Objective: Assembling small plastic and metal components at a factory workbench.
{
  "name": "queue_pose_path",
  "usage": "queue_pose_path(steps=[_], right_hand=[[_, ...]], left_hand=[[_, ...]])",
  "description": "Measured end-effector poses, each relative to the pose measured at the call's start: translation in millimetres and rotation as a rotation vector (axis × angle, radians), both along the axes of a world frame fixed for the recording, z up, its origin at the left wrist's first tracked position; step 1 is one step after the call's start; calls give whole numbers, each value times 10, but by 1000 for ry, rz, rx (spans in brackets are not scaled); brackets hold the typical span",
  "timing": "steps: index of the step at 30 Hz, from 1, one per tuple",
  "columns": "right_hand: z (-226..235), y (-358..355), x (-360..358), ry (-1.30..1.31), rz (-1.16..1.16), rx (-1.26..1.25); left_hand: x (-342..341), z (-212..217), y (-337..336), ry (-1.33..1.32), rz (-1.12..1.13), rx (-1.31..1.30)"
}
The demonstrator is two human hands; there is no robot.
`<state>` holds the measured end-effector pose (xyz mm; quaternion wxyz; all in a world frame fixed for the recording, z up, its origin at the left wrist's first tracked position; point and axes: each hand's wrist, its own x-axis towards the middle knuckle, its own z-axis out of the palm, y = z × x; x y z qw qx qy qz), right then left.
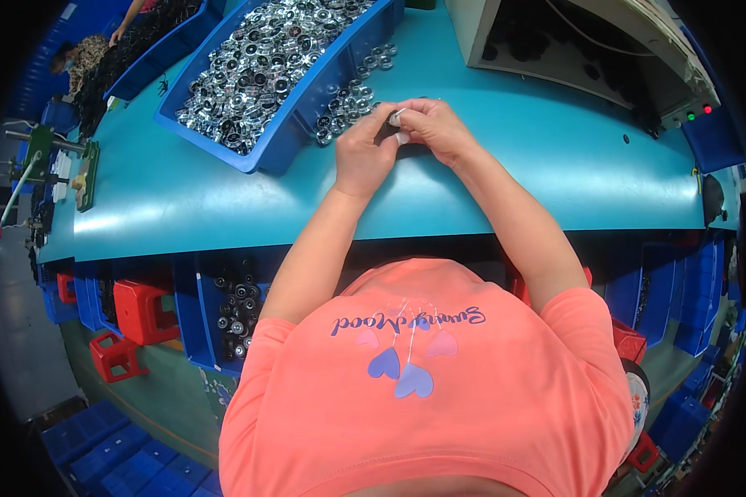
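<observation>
Both hands meet over the blue-green tabletop, beside the blue bin's near corner. My left hand is closed, its fingertips pinched together at a small dark piece that is mostly hidden. My right hand is closed against the same spot, thumb and forefinger together. White coverings show on some fingertips. Just left of the hands lies a cluster of loose clear round parts with dark centres. Many more of these shiny parts fill the long blue bin.
A pale open-fronted machine housing with red and green lights stands at the back right. At the left edge is a green hand press. Below the table are blue bins and red stools. Another person is at the far left.
</observation>
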<state>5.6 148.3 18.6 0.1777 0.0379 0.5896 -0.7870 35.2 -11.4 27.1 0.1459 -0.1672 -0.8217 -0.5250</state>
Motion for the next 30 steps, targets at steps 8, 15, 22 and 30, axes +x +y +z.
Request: queue_pose_path(steps=[8, 15, 22, 30], right_hand=[[13, 58, -33, 88, 8, -75], [7, -67, 56, 348, -28, 200], [-3, -147, 52, 153, -112, 60], [10, -65, 33, 130, -106, 95]], left_hand=[[-135, -98, -156, -599, -280, 614], [-82, -48, -124, -502, -33, 516], [-97, -205, -74, -106, 16, 159], [-121, -183, -70, -318, -122, 227]])
